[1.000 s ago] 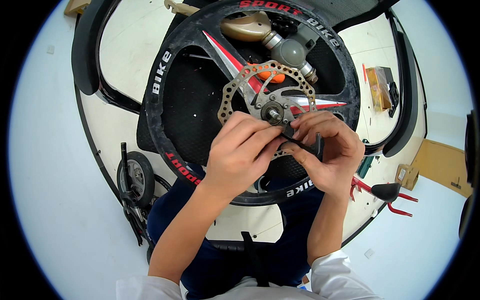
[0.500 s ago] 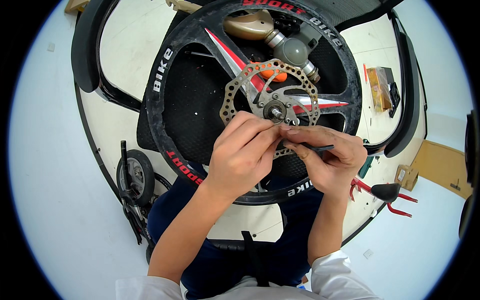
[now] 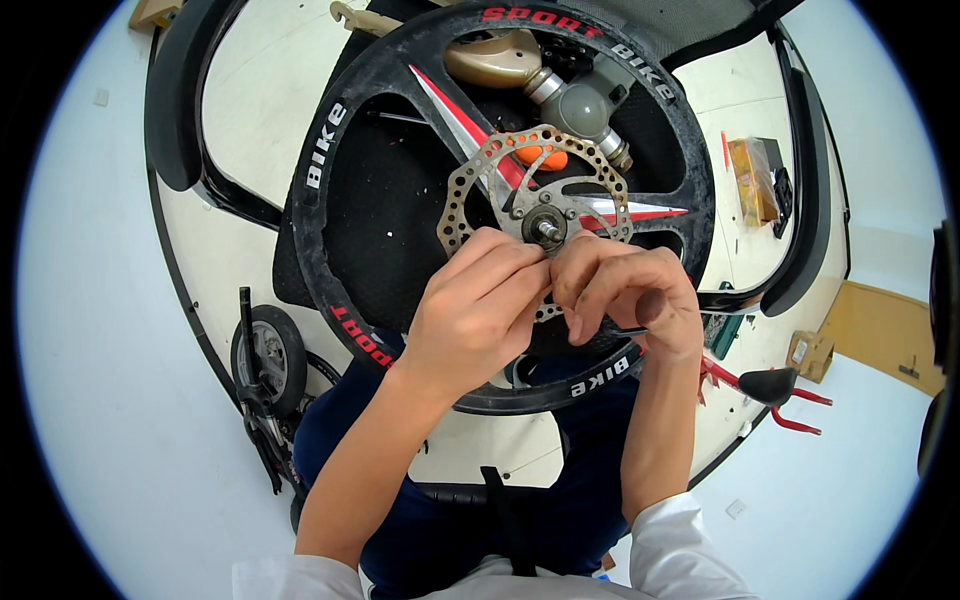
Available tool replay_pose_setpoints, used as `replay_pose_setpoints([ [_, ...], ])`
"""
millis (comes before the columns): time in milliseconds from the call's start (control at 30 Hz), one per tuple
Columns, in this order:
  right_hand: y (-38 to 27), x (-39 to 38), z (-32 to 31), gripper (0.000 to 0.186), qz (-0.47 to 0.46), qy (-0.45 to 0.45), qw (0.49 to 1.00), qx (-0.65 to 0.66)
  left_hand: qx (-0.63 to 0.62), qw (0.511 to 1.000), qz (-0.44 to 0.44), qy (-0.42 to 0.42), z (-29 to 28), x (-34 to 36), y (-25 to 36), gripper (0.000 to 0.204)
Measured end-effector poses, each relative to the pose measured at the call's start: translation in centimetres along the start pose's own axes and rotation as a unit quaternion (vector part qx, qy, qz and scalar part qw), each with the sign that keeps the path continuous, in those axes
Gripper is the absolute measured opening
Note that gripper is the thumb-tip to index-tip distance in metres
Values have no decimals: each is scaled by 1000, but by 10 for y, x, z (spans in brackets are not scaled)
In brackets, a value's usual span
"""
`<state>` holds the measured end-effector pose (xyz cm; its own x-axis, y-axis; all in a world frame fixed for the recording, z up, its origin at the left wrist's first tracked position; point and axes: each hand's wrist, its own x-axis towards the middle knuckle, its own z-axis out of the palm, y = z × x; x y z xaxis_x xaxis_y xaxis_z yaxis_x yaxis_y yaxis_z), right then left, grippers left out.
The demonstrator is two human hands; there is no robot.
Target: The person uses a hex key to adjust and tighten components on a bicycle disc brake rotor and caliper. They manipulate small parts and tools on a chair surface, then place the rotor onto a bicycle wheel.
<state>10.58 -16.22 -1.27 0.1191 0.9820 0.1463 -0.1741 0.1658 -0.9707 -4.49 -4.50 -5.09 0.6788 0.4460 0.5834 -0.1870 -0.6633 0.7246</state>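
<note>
Lying flat, the black wheel [image 3: 400,200] shows a drilled rotor [image 3: 490,165]; both hands' grip unclear.

My round white table [image 3: 255,110] carries the black bicycle wheel [image 3: 400,150] at its middle on a black mat [image 3: 390,215]. Far right lie a yellow box [image 3: 752,180] and a red pen [image 3: 725,150].

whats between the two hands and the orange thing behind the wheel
In the head view, the perforated brake disc with its hub axle lies between the hands and the orange object.
</note>
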Motion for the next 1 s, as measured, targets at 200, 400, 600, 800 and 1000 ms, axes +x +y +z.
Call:
replay_pose_setpoints([
  [200,9,0,-2,61,14,-8,995,95,-21,1000,-13,7,1,3,-1,25],
  [400,15,-3,-1,42,-15,1,993,120,-20,1000,-9,-1,1,4,-1,28],
  [600,4,2,8,29,-46,60,990,118,-38,999,-16,6,-9,11,0,24],
  [800,-11,28,25,21,-74,132,968,-200,-51,995,-84,-36,-32,18,-17,21],
  [1000,-7,41,36,19,-54,218,959,-172,-77,992,-88,-39,-32,23,-23,19],
])
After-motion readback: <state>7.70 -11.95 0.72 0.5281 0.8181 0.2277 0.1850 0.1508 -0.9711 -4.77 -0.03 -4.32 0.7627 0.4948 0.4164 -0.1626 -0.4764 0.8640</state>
